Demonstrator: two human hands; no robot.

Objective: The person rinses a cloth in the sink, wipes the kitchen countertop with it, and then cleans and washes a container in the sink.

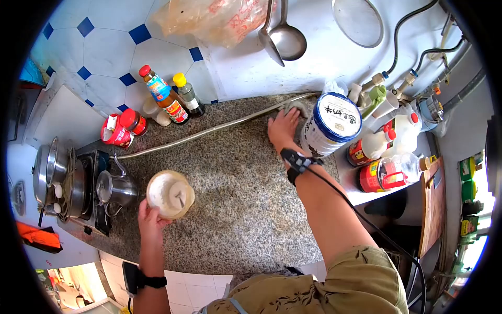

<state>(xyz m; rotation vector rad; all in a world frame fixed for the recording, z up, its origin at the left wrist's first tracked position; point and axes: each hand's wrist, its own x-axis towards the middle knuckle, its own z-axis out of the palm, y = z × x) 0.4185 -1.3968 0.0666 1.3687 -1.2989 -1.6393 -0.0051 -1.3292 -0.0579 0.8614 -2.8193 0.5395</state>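
My left hand (pixel 151 217) grips the rim of a round, pale plastic tub (pixel 184 205) over the counter's left part. Inside the tub are whitish residue and a small dark mark or object I cannot make out. At the back of the counter, my right hand (pixel 283 128) presses down on a greyish cloth (pixel 296 108), its fingers partly around it. Right beside that hand stands a large white can (pixel 320 137) with a blue-rimmed lid and black handwriting. A metallic gas hose (pixel 209 129) crosses the countertop (pixel 246 209) and passes close to the cloth.
At left are a metal kettle (pixel 116 189), a stove (pixel 99 214) and stacked pots (pixel 63 165). A sauce bottle (pixel 166 99), a smaller bottle (pixel 189 97) and red-lidded jars (pixel 134 122) line the wall. Jugs (pixel 384 172) stand at right. Ladles (pixel 286 41) hang above.
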